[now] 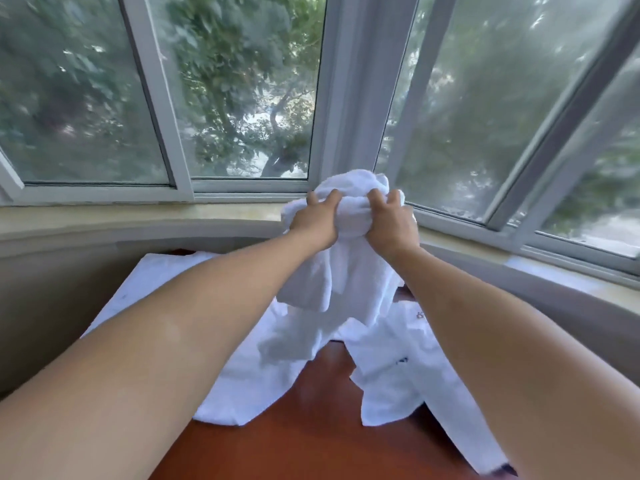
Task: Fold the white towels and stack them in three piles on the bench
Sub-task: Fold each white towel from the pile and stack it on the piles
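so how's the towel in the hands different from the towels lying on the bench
The held towel is bunched and lifted, gripped by the left hand and right hand; the bench towels lie spread and loose on the wooden bench. The held one hangs in folds; those lie mostly flat. All are white and unfolded.

Two hands [317, 221], several white towels [346, 271], one bench [311, 427].

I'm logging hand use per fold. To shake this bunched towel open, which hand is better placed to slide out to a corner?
Probably the left hand. Both hands grip the bunched towel side by side, but its loose folds hang lower left, under that hand. The right hand can hold the top. It is a close call.
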A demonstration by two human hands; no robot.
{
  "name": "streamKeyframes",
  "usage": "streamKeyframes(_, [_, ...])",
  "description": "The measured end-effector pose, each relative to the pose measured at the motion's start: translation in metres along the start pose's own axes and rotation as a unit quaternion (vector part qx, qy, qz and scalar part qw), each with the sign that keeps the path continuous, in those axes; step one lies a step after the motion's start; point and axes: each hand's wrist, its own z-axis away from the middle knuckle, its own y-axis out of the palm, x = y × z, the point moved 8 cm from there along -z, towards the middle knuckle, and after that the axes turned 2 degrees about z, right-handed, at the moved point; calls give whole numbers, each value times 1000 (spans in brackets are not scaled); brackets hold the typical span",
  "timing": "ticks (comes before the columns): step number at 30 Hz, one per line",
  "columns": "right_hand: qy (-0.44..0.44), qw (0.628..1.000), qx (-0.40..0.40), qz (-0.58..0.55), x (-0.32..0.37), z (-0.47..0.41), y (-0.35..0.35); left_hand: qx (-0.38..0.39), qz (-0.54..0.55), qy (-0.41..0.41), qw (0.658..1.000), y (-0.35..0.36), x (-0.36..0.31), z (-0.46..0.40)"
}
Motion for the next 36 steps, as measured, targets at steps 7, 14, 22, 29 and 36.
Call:
streamKeyframes(7, [49,995,-57,72,-144,26,-78,-11,62,99,993,43,-159,-14])
streamKeyframes(14, [134,980,-54,134,-274,63,-103,33,115,194,974,119,-285,-17])
streamKeyframes(22, [260,956,123,56,-391,135,39,245,7,195,950,310,-286,-6])
streamKeyframes(29, [336,886,311,-73,-433,194,154,378,-116,180,901,415,-264,10])
streamKeyframes(36, [325,896,297,-64,-466,168,207,362,-105,127,918,468,-266,-21])
